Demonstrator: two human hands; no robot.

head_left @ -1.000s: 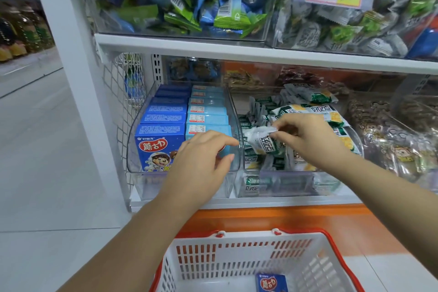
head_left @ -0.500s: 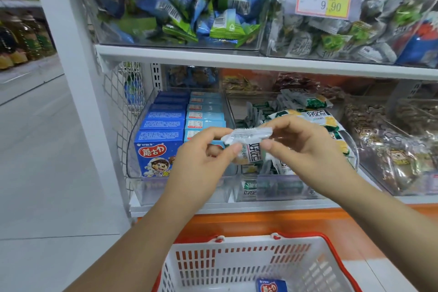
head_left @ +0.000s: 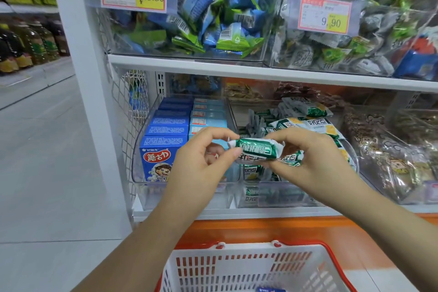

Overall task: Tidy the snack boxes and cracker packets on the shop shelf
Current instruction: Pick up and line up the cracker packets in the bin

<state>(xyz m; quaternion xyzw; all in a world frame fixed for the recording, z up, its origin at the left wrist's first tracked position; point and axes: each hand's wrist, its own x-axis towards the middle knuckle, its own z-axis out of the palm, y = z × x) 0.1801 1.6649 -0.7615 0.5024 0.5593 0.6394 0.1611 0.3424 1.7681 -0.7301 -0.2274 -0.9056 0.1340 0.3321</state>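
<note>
Cracker packet (head_left: 257, 150), since half a second ago: rolled over between the fingers, so its green printed face shows where a pale seam side showed before.
Left hand (head_left: 203, 161): thumb and forefinger pinch the packet's left crimped end; the other fingers curl loosely behind.
Right hand (head_left: 315, 161): fingertips pinch the right end, back of the hand towards me.
Where it is: in the air, off the shelf, in front of the join between the bin of blue snack boxes (head_left: 163, 149) and the clear bin (head_left: 284, 194) of loose packets (head_left: 308, 123).
Handling, as I judge it: light; the film slick and crinkly, the crackers inside brittle. Best taken by the flat crimped ends or cradled along the long sides, since squeezing the middle would likely crush them.
Look: small pillow pack, glossy green with white lettering, white crimped ends, puffed in the middle.
Second packet below the right fingers: cannot tell whether it is held or lying in the bin.
</note>
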